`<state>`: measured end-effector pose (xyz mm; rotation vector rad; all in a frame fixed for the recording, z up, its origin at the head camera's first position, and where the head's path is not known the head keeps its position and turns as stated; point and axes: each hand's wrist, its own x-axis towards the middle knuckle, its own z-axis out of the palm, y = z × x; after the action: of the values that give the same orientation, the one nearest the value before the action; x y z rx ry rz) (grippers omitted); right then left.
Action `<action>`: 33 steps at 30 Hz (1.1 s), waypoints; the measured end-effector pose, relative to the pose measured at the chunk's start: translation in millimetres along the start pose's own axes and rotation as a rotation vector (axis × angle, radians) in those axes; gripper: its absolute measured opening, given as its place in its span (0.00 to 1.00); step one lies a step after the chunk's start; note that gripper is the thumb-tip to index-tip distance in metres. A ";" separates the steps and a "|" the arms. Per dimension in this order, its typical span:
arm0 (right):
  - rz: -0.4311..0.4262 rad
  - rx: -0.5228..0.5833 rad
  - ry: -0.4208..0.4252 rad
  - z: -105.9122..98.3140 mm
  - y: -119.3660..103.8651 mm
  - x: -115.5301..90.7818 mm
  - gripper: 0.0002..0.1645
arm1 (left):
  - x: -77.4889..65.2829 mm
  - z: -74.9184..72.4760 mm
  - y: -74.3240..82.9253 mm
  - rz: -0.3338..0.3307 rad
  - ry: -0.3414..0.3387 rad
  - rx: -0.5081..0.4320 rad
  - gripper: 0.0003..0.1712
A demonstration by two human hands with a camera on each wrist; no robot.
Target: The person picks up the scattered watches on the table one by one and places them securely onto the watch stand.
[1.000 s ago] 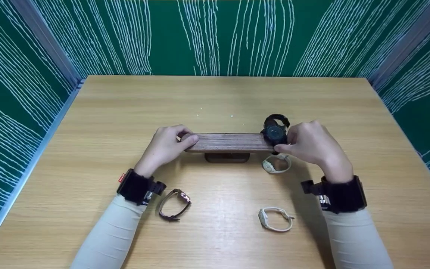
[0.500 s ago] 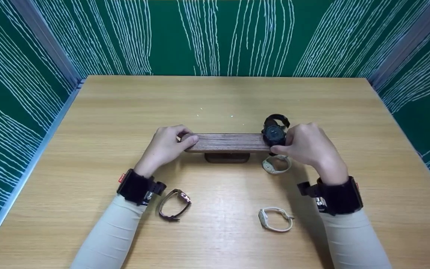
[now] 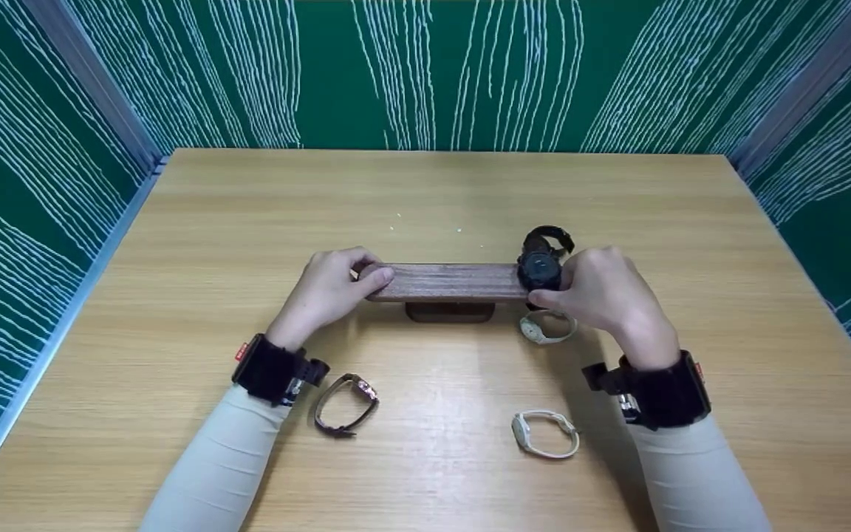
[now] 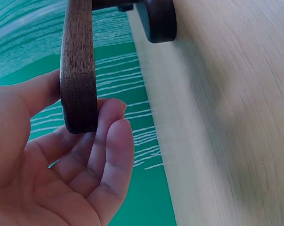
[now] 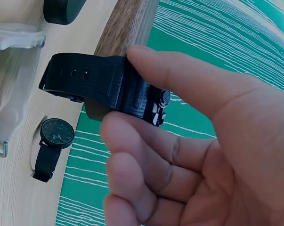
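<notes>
In the head view, a dark wooden watch stand [image 3: 455, 281] with a long crossbar stands mid-table. My left hand [image 3: 333, 284] pinches the bar's left end between thumb and fingers; the left wrist view shows the bar's end [image 4: 78, 84] in that grip. At the other end, my right hand [image 3: 603, 292] pinches a black wristwatch [image 3: 540, 270] by its side. Its strap [image 5: 83, 73] loops round the bar in the right wrist view, and the bar's end shows just below it. A second black watch [image 5: 57, 132] lies on the table behind.
A white watch [image 3: 532, 331] lies under the bar's right end. Nearer on the table [image 3: 440, 473] are another white watch [image 3: 547, 434] and a thin dark-strapped watch [image 3: 346, 405] by the left forearm. Green walls [image 3: 337, 74] with white streaks enclose the table's back and sides.
My right hand has shifted slightly left along the bar, and the black wristwatch has moved a little inward with it. The left hand and the stand stay in place.
</notes>
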<state>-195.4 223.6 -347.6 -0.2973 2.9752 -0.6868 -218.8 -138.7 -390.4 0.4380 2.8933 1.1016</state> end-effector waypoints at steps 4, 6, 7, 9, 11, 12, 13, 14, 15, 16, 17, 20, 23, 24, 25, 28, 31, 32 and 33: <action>0.005 0.005 0.005 1.5 -1.2 -0.2 0.33 | 0.5 0.2 -0.2 0.000 -0.004 0.002 0.19; -0.001 0.008 0.003 2.3 -1.7 0.1 0.33 | 0.5 0.1 -0.1 -0.002 -0.007 0.001 0.19; -0.008 0.010 0.004 2.6 -1.9 0.2 0.33 | 0.6 -0.1 0.2 -0.004 -0.008 0.002 0.20; -0.016 0.012 0.005 3.0 -2.6 0.6 0.32 | 0.7 -0.2 0.2 -0.008 -0.011 0.001 0.20; -0.021 0.017 0.005 3.6 -3.1 0.8 0.30 | 0.7 -0.3 -0.2 -0.010 -0.013 -0.002 0.21; -0.022 0.018 0.006 3.7 -3.3 1.0 0.30 | 0.8 -0.4 -0.2 -0.012 -0.014 -0.002 0.21; -0.021 0.018 0.006 3.8 -3.6 1.2 0.29 | 0.7 -0.4 -0.5 -0.013 -0.015 -0.003 0.21; -0.018 0.017 0.005 3.8 -3.9 1.3 0.29 | 0.6 -0.4 -0.7 -0.013 -0.017 -0.004 0.21; -0.020 0.017 0.003 4.1 -4.0 1.4 0.29 | 0.7 -0.4 -0.9 -0.012 -0.018 -0.004 0.21; -0.021 0.014 0.003 4.3 -4.2 1.5 0.29 | 0.8 -0.3 -1.1 -0.012 -0.018 -0.004 0.21; -0.023 0.009 0.005 4.4 -4.2 1.7 0.29 | 0.9 -0.3 -1.0 -0.012 -0.018 -0.004 0.21; -0.036 0.005 0.002 5.0 -4.8 1.4 0.27 | 1.5 -0.3 -1.6 -0.006 -0.015 -0.002 0.21; -0.036 0.013 -0.014 5.3 -5.8 1.0 0.26 | 1.8 -0.4 -1.9 -0.004 -0.015 -0.003 0.21; -0.034 0.018 -0.019 5.5 -6.2 1.0 0.26 | 1.8 -0.4 -2.0 -0.005 -0.015 -0.003 0.21; -0.030 0.021 -0.023 5.7 -6.5 1.0 0.26 | 1.8 -0.4 -1.9 -0.007 -0.016 -0.004 0.21; -0.029 0.017 -0.017 6.3 -7.0 1.1 0.26 | 1.4 -0.4 -1.4 -0.011 -0.019 -0.009 0.21; -0.038 0.006 -0.002 7.8 -7.6 1.3 0.26 | 1.1 -0.4 -0.9 -0.010 -0.018 -0.011 0.22; -0.039 0.004 0.001 8.2 -7.8 1.3 0.26 | 1.1 -0.3 -0.9 -0.010 -0.018 -0.012 0.22; -0.040 0.002 0.003 8.6 -8.1 1.4 0.26 | 1.0 -0.3 -0.9 -0.009 -0.018 -0.012 0.22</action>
<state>-194.4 212.5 -351.8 -0.3569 2.9785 -0.6950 -220.0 -139.2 -390.7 0.4317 2.8687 1.1069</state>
